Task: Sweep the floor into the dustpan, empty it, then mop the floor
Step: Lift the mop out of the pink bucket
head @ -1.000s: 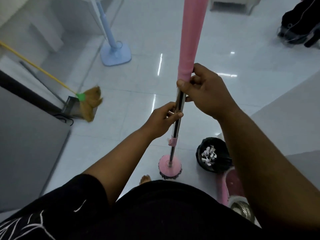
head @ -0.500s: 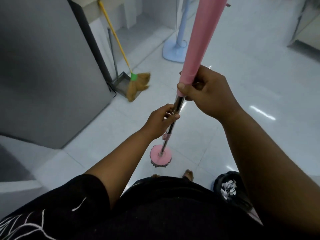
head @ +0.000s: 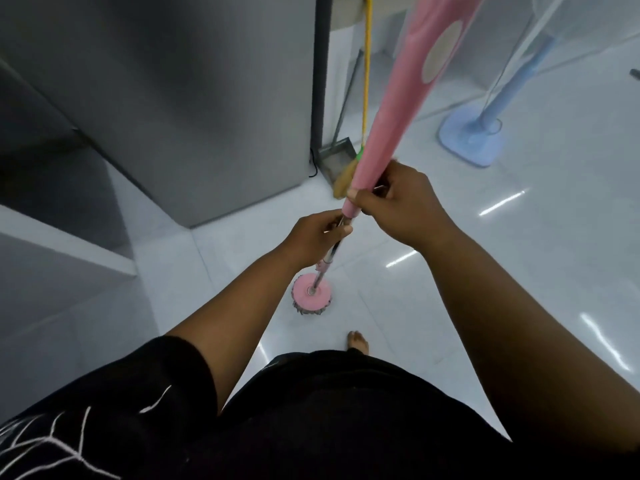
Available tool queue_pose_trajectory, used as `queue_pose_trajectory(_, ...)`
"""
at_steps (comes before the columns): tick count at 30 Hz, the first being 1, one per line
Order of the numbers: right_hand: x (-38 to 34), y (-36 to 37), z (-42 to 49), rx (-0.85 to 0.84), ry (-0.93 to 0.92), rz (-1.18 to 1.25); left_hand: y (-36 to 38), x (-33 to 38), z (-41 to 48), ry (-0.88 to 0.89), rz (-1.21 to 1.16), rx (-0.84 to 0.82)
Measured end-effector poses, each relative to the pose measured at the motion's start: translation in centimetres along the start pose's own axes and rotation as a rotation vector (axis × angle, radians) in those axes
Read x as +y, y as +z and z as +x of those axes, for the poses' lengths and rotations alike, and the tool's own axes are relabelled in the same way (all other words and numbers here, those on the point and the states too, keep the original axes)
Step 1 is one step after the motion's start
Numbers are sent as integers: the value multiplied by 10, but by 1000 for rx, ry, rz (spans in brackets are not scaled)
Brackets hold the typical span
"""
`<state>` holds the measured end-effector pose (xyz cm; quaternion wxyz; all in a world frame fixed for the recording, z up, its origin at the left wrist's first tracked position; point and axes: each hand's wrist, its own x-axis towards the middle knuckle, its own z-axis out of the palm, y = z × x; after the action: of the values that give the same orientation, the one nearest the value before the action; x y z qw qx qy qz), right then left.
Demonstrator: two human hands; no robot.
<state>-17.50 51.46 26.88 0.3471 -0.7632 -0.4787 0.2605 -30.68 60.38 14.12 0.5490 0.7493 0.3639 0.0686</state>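
Head view: mop (head: pixel 387 133) slants up-right from floor (head: pixel 519 271); left hand (head: pixel 317 237) grips pole nearer the head, right hand (head: pixel 401 206) grips above.

No writing, brand, number or sign can be read. The pale oval patch (head: pixel 441 51) high on the long pink plastic mop handle (head: pixel 388 133) is blurred and blank to the eye. The thin white lines (head: pixel 55 441) on the black cloth shirt (head: pixel 311 427), below that handle, form a pattern, not letters.
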Motion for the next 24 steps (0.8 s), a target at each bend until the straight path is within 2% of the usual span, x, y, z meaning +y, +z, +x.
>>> queue_pose_trajectory(4, 10, 15, 20, -111, -43, -115, -7, -6, 4, -34, -1, 82)
queue_pose_trajectory(7, 16, 21, 26, -160, -50, -73, -6, -13, 5, -70, -33, 143)
queue_pose_trajectory(13, 4, 17, 43, -172, -142, -17, -5, -20, 7, -118, -26, 178)
queue_pose_trajectory(19, 5, 10, 52, -101, -176, -68, 2, -23, 17, -70, 14, 212)
queue_pose_trajectory(24, 4, 3, 55, -121, -185, -99, -1, -21, 21, -26, 83, 127)
